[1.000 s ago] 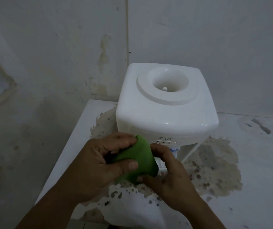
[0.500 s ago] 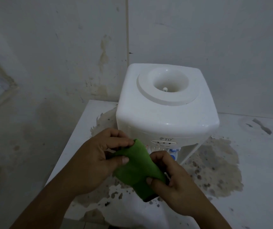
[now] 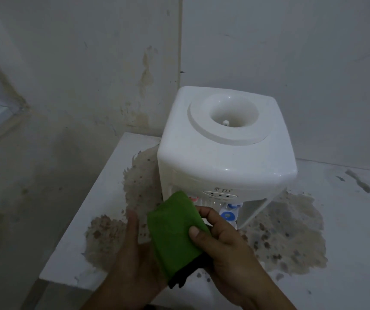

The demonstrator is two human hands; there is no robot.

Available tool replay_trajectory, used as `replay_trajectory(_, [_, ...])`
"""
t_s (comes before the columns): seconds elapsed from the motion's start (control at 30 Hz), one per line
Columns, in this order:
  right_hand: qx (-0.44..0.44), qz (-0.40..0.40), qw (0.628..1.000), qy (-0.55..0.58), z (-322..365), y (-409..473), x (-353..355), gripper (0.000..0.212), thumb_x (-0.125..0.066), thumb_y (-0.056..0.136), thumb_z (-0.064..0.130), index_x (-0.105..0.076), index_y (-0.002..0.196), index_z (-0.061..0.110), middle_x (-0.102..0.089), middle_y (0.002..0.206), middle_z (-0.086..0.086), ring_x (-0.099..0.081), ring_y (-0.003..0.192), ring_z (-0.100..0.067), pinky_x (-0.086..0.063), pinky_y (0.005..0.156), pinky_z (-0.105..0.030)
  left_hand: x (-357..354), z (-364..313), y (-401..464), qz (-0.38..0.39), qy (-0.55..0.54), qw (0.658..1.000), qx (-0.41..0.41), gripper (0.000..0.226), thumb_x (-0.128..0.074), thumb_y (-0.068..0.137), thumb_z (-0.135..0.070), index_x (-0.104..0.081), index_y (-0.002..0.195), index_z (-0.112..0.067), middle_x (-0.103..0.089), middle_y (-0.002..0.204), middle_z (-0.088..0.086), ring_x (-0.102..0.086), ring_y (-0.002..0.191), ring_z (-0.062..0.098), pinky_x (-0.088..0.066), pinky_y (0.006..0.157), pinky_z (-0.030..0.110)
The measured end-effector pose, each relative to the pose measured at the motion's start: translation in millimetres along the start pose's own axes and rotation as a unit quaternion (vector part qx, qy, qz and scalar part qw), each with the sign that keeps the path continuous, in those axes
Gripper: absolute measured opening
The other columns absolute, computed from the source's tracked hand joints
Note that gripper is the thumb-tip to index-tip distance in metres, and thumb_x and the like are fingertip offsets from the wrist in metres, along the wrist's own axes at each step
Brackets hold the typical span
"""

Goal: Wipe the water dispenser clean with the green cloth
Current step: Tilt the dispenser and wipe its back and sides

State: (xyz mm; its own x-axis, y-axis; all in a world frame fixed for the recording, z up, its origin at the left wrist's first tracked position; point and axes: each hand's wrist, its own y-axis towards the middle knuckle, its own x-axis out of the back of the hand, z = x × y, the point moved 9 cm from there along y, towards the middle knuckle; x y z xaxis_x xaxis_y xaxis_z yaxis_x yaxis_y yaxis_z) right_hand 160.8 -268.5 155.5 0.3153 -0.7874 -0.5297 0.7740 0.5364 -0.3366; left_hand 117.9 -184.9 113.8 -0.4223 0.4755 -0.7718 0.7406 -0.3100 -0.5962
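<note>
Holding the soft folded green cloth [image 3: 174,233], the right hand [image 3: 228,253] pinches it with thumb on top; the left hand [image 3: 134,260] lies flat and open underneath. It looks light and floppy, so bunch it before rubbing the smooth white plastic water dispenser [image 3: 224,153].

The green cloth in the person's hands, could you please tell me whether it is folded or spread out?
Folded: the green cloth forms a compact, thick rectangular pad, pinched by the right hand beside the left hand.

Stained white walls [image 3: 79,63], peeling countertop [image 3: 347,220].
</note>
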Motion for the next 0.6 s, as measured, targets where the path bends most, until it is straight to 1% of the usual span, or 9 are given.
replay_trajectory(0.07, [-0.014,-0.012,0.998,-0.056,0,-4,-1,0.030,-0.066,0.089,0.011,-0.062,0.119,0.016,-0.072,0.114,-0.013,-0.069,0.105,-0.033,-0.057,0.082,-0.037,-3,5,-2,0.010,-0.016,1.000,-0.025,0.099,-0.095,0.043,-0.054,-0.068,0.122,0.000,-0.059,0.131,0.031,-0.061,0.115,0.051,-0.045,0.101,0.063])
replay_trajectory(0.13, [-0.027,-0.014,0.978,-0.205,4,-13,-3,0.034,-0.065,0.092,0.019,-0.059,0.123,0.031,-0.072,0.115,0.002,-0.070,0.103,-0.020,-0.058,0.083,-0.035,5,0,-2,-0.072,-0.004,0.994,-0.085,0.071,-0.084,0.065,-0.041,-0.068,0.122,-0.002,-0.065,0.122,0.031,-0.066,0.105,0.050,-0.053,0.090,0.061])
replay_trajectory(0.23, [0.014,0.003,0.858,-0.513,42,-35,-8,0.034,-0.064,0.087,0.050,-0.048,0.108,0.071,-0.059,0.106,0.041,-0.062,0.102,0.009,-0.052,0.094,-0.023,13,-19,-10,-0.186,0.001,0.965,-0.184,0.034,-0.060,0.091,-0.032,-0.069,0.117,-0.011,-0.073,0.108,0.023,-0.067,0.102,0.044,-0.052,0.088,0.060])
replay_trajectory(0.3, [0.108,-0.054,0.828,-0.548,98,-48,-13,0.025,-0.060,0.075,0.063,-0.057,0.099,0.068,-0.063,0.097,0.039,-0.063,0.089,0.014,-0.053,0.079,-0.012,10,-37,-22,-0.231,0.011,0.933,-0.276,0.024,-0.056,0.098,-0.026,-0.067,0.117,-0.017,-0.075,0.105,0.015,-0.069,0.097,0.036,-0.056,0.080,0.051])
replay_trajectory(0.33, [0.160,-0.087,0.823,-0.537,125,-53,-10,0.031,-0.058,0.073,0.063,-0.062,0.103,0.060,-0.068,0.098,0.032,-0.064,0.086,0.013,-0.050,0.069,-0.006,8,-45,-28,-0.251,0.019,0.914,-0.318,0.023,-0.055,0.099,-0.023,-0.066,0.119,-0.019,-0.074,0.106,0.011,-0.069,0.097,0.032,-0.056,0.078,0.045])
replay_trajectory(0.4, [0.263,-0.150,0.772,-0.559,173,-51,-3,0.035,-0.056,0.084,0.059,-0.065,0.114,0.045,-0.069,0.105,0.025,-0.064,0.087,0.011,-0.046,0.063,-0.005,-5,-61,-35,-0.269,0.051,0.876,-0.398,0.020,-0.053,0.101,-0.023,-0.065,0.116,-0.029,-0.072,0.109,0.000,-0.069,0.099,0.023,-0.054,0.078,0.039])
replay_trajectory(0.47, [0.327,-0.196,0.684,-0.622,205,-33,-2,0.036,-0.053,0.094,0.049,-0.062,0.125,0.034,-0.063,0.121,0.019,-0.059,0.101,0.002,-0.045,0.080,-0.016,-30,-74,-35,-0.274,0.132,0.829,-0.470,0.018,-0.051,0.102,-0.029,-0.061,0.109,-0.042,-0.068,0.110,-0.010,-0.067,0.102,0.015,-0.054,0.081,0.038])
replay_trajectory(0.53, [0.339,-0.196,0.640,-0.661,218,0,-2,0.039,-0.050,0.098,0.043,-0.057,0.133,0.027,-0.057,0.137,0.007,-0.051,0.125,-0.012,-0.040,0.103,-0.034,-60,-76,-25,-0.261,0.247,0.773,-0.523,0.030,-0.046,0.103,-0.034,-0.048,0.130,-0.047,-0.058,0.134,-0.011,-0.059,0.121,0.013,-0.054,0.095,0.039])
replay_trajectory(0.6, [0.297,-0.159,0.615,-0.712,214,36,0,0.044,-0.041,0.101,0.045,-0.050,0.140,0.026,-0.045,0.150,0.003,-0.031,0.144,-0.017,-0.019,0.118,-0.052,-87,-59,-6,-0.227,0.349,0.715,-0.562,0.058,-0.041,0.103,-0.040,-0.012,0.150,-0.055,-0.020,0.163,-0.013,-0.033,0.147,0.016,-0.046,0.109,0.043])
